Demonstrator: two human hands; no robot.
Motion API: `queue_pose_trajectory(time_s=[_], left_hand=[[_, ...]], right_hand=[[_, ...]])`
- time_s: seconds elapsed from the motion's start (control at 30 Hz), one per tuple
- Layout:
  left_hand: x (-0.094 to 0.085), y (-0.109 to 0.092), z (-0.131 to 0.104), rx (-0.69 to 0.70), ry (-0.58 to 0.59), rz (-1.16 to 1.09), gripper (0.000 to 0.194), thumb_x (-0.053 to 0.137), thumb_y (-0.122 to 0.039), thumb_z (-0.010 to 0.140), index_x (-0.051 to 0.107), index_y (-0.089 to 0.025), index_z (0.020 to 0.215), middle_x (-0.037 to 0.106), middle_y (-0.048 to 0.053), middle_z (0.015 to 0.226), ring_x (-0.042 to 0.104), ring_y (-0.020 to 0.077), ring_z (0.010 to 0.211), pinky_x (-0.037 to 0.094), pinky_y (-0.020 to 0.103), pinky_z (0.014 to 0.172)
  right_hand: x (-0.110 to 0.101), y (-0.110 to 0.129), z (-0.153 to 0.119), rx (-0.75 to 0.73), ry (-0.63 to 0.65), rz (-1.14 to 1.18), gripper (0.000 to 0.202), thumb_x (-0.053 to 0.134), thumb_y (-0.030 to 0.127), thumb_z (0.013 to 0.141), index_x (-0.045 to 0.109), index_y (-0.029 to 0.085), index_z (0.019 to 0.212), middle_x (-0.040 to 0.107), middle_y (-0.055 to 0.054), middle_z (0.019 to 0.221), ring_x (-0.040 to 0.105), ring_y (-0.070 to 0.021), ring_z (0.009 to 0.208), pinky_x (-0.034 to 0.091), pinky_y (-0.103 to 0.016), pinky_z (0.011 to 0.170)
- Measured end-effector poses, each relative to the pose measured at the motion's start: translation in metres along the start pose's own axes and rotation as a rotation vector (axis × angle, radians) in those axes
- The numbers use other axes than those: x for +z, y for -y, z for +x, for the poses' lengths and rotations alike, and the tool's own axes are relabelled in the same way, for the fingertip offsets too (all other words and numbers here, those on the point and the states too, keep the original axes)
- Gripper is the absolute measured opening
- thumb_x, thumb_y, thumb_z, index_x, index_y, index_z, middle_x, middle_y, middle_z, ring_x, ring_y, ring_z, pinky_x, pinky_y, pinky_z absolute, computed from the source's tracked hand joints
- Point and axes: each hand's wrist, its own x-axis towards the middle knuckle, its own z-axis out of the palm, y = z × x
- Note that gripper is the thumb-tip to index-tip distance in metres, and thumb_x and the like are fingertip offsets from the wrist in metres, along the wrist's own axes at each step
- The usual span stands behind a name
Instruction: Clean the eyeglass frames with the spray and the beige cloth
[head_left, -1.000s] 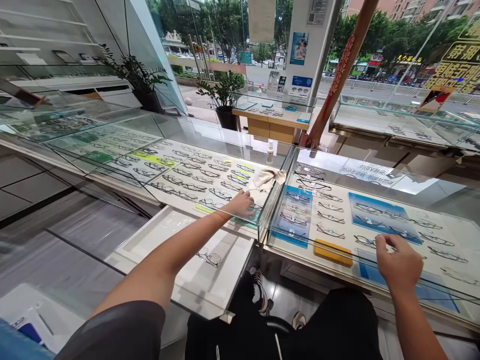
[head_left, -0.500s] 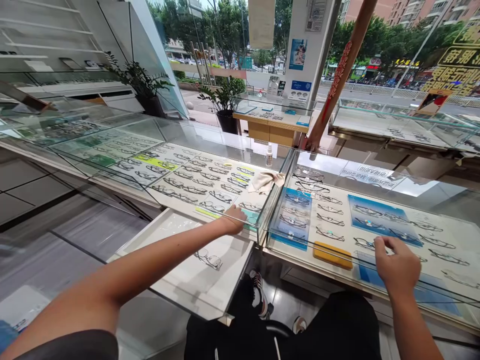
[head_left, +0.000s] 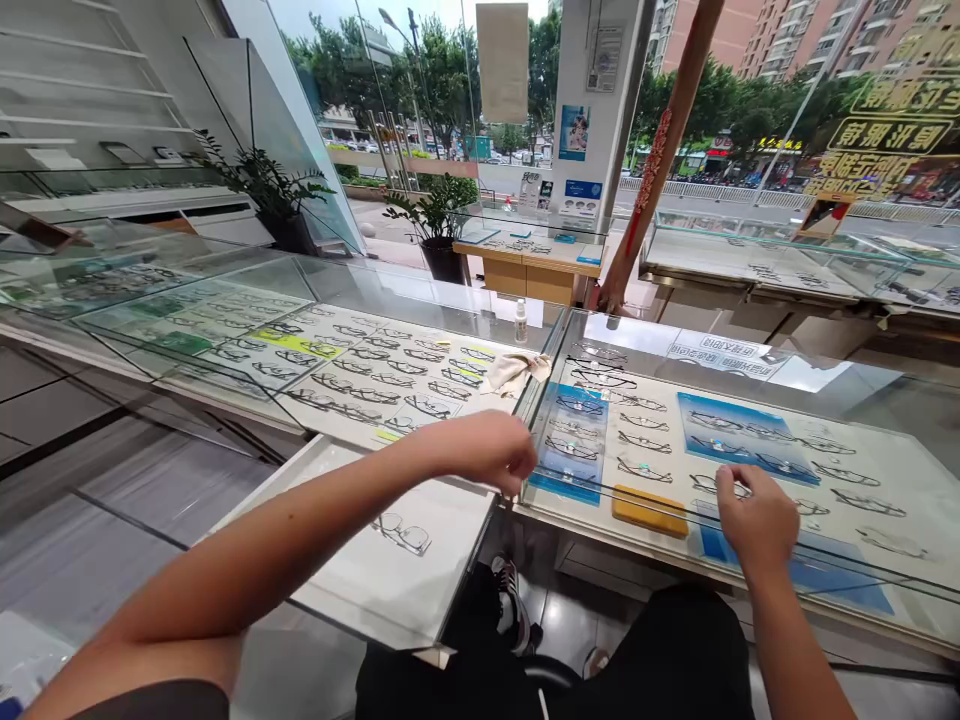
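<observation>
My left hand [head_left: 501,452] is over the front corner of the left glass showcase [head_left: 412,270], above the pulled-out white drawer [head_left: 352,590]. Its fingers curl down and I cannot make out whether they hold anything. In the drawer lies one pair of eyeglasses [head_left: 403,532]. My right hand [head_left: 761,520] is closed, thumb against fingers, at the right glass showcase [head_left: 832,375]. Whatever is in it, if anything, is hidden. Near it are a row of eyeglasses [head_left: 643,442] and a yellow glasses case [head_left: 649,511].
A crumpled cloth [head_left: 517,373] and a small spray bottle [head_left: 520,322] sit on the left showcase. Rows of eyeglasses [head_left: 367,385] lie under its glass. Blue sheets [head_left: 574,450] lie under the right one. Potted plants [head_left: 439,235] stand near the window.
My left hand has lifted from the left showcase's front edge and moved right, toward the corner between the showcases. My right hand stays closed at nearly the same spot. The view has shifted slightly.
</observation>
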Motion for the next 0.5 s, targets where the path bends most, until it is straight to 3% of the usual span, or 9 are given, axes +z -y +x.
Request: queue_pose_trajectory(time_s=[0.13, 0.23, 0.37, 0.5], left_hand=[[-0.018, 0.005, 0.077, -0.063, -0.261, 0.236, 0.027, 0.061, -0.026, 0.094, 0.074, -0.020, 0.071, 0.076, 0.004, 0.078, 0.064, 0.0199, 0.072, 0.041, 0.034, 0.069], [-0.021, 0.015, 0.135, -0.071, -0.414, 0.324, 0.024, 0.064, -0.033, 0.098, 0.081, -0.018, 0.091, 0.080, 0.011, 0.112, 0.068, 0.0280, 0.106, 0.045, 0.038, 0.084], [-0.017, 0.029, 0.188, -0.166, -0.393, 0.342, 0.028, 0.075, -0.041, 0.094, 0.082, -0.018, 0.107, 0.075, 0.014, 0.134, 0.060, 0.0338, 0.126, 0.043, 0.043, 0.100], [-0.012, 0.037, 0.214, -0.220, -0.338, 0.329, 0.023, 0.074, -0.039, 0.094, 0.083, -0.018, 0.102, 0.079, 0.014, 0.124, 0.061, 0.0351, 0.126, 0.043, 0.046, 0.104]], right_hand=[[-0.001, 0.000, 0.001, 0.006, -0.003, 0.046, 0.032, 0.052, 0.041, 0.096, 0.071, 0.021, 0.081, 0.075, -0.008, 0.086, 0.061, -0.0229, 0.080, 0.035, -0.032, 0.068], [-0.002, 0.000, 0.003, -0.013, -0.009, 0.075, 0.032, 0.052, 0.040, 0.097, 0.070, 0.020, 0.079, 0.075, -0.008, 0.086, 0.062, -0.0230, 0.081, 0.036, -0.032, 0.070], [-0.003, 0.002, 0.003, -0.028, -0.007, 0.090, 0.032, 0.051, 0.038, 0.098, 0.067, 0.020, 0.077, 0.071, -0.007, 0.080, 0.060, -0.0218, 0.077, 0.035, -0.032, 0.070], [-0.003, 0.002, 0.004, -0.039, -0.008, 0.105, 0.031, 0.051, 0.037, 0.098, 0.066, 0.021, 0.077, 0.069, -0.006, 0.079, 0.059, -0.0209, 0.076, 0.034, -0.031, 0.068]])
